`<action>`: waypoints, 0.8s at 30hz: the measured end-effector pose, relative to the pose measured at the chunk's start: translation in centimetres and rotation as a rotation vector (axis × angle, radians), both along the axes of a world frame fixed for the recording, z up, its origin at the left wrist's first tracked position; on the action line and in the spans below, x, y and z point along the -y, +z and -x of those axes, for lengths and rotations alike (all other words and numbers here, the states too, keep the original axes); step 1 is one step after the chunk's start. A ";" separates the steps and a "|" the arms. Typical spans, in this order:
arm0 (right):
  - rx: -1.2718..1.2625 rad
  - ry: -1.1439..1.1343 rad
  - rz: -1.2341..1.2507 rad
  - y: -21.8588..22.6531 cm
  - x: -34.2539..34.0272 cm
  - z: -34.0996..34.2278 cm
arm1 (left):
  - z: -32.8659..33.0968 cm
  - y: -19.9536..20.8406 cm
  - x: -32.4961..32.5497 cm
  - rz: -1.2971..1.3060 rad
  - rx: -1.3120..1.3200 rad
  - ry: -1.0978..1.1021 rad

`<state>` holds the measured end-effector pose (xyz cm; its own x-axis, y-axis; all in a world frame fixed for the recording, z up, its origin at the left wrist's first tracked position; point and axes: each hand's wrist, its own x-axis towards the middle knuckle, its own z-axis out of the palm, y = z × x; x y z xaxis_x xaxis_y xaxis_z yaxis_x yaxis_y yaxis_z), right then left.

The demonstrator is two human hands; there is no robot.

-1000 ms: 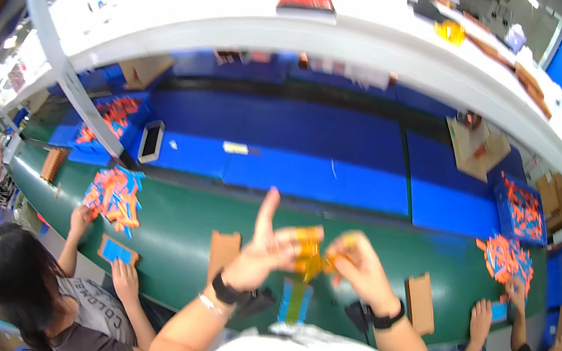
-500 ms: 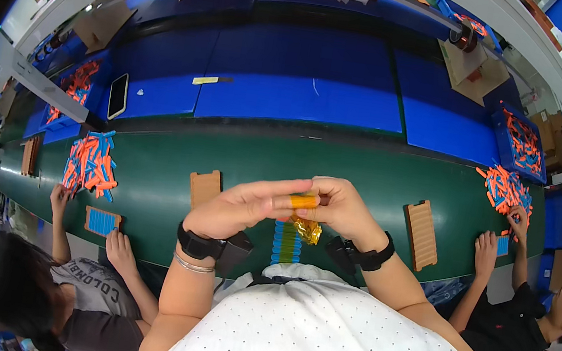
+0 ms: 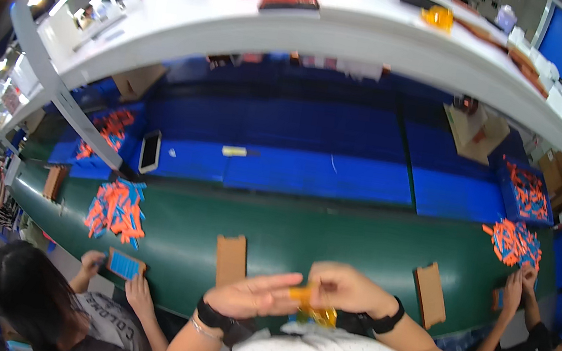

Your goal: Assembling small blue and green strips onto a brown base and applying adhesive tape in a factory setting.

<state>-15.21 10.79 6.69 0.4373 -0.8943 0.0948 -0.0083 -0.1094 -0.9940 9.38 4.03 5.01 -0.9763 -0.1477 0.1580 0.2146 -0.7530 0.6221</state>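
Observation:
My left hand [image 3: 251, 296] is held out over the near edge of the green table, fingers stretched straight. A strip of shiny amber tape [image 3: 300, 294] lies around or against its fingertips; blur hides exactly how. My right hand [image 3: 350, 289] meets it from the other side, fingers pinched on the tape. Below the pinch hangs a crumpled, see-through amber piece [image 3: 320, 316], apparently the same material. Beyond my left hand stands a brown corrugated tray [image 3: 231, 260]; a similar tray [image 3: 430, 294] is to the right of my right hand.
Co-workers sit at both sides; the left one handles a tray of blue pieces [image 3: 126, 266]. Heaps of orange and blue sticks [image 3: 116, 210] [image 3: 517, 243] lie before them. Blue bins [image 3: 528, 192] and a phone [image 3: 150, 151] are farther back, under a white shelf [image 3: 357, 39].
The view has tilted up, so the table and both hands sit lower and the shelf top shows. My right hand still pinches the amber tape at my left fingertips.

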 end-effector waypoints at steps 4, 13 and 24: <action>0.279 0.353 -0.526 -2.0 -0.4 1.1 | 1.9 1.6 -0.2 0.068 0.013 -0.027; 0.234 0.073 -0.321 -3.9 -1.6 -1.4 | 3.4 0.1 -1.2 0.468 0.520 0.319; 0.353 -0.198 -0.386 -4.7 -1.9 -1.3 | 5.2 -0.3 -2.0 0.576 0.550 0.405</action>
<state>-13.91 12.71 1.98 0.2584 -0.9550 -0.1454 0.3493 0.2328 -0.9076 4.16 6.05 4.74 -0.8264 -0.5396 -0.1609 -0.0439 -0.2233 0.9738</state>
